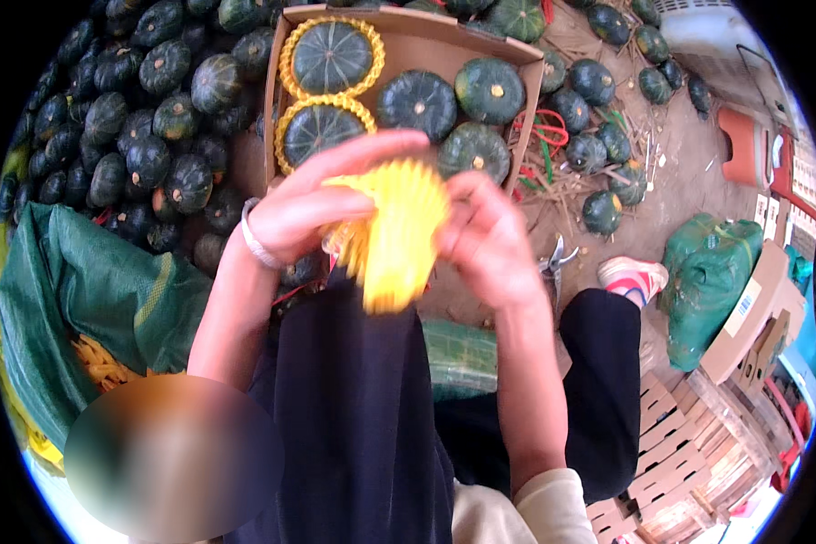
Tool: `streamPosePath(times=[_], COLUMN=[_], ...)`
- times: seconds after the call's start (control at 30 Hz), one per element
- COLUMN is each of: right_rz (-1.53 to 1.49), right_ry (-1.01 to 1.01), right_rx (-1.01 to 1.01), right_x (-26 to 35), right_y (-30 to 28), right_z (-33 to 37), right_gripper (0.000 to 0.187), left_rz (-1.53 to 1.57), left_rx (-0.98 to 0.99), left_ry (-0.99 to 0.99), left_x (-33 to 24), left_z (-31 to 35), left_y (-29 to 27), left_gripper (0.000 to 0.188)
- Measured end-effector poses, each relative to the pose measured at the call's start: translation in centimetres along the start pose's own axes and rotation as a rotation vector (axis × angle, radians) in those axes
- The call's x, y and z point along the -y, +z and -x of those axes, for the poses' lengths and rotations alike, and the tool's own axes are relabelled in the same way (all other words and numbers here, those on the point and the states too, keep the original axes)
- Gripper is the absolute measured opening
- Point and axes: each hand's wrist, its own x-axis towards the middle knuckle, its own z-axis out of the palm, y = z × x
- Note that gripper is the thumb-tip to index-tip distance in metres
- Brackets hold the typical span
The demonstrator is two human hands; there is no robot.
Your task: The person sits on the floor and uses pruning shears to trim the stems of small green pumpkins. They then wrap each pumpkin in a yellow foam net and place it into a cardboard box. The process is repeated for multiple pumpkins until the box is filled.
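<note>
A bunched yellow foam net sleeve [399, 236], smeared by motion, hangs between my hands above my lap. My left hand [304, 204] grips its left side, with the thumb against it and the fingers reaching over the top. At its right edge my right hand [490, 240] pinches the sleeve, partly blurred. Just beyond is an open cardboard box [528, 77] of dark green squashes. On its left, a far squash [333, 56] and a nearer squash [322, 134] wear yellow foam nets. Three squashes on the right are bare, among them one squash [490, 91] with a pale stem.
A big heap of squashes [190, 181] fills the far left. Beside my left arm lies a green woven sack [109, 281] with orange-yellow foam nets inside. Pruning shears [558, 258] lie right of my right hand. More squashes [589, 154], a tied green sack [712, 281] and cardboard [743, 317] occupy the right.
</note>
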Motion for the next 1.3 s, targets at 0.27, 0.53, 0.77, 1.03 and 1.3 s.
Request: streamPosePath(times=[0.27, 0.53, 0.77, 1.03, 1.3], right_rz=[0.438, 1.497, 1.106, 0.518, 0.186], right_ry=[-0.231, -0.184, -0.302, -0.299, -0.21], right_rx=[-0.256, -0.319, -0.424, -0.245, -0.049], right_x=[6.0, 6.3, 4.2, 2.7, 0.9], right_y=[-0.7, 1.3, 2.0, 0.6, 0.1], right_z=[-6.4, -7.5, -5.4, -3.9, -3.1], right_gripper=[0.02, 0.026, 0.029, 0.033, 0.092], left_rz=[-0.2, 0.293, 0.657, 1.065, 0.323], left_rx=[-0.404, -0.707, -0.437, -0.028, -0.37], left_ry=[-0.165, 0.171, 0.103, -0.289, 0.102], left_x=[4.1, 3.9, 2.3, 5.1, 2.6], left_z=[-0.7, -0.8, -0.6, 2.4, 1.5], left_y=[-0.8, -1.3, -2.5, -1.1, -0.3], left_gripper=[0.03, 0.015, 0.026, 0.057, 0.078])
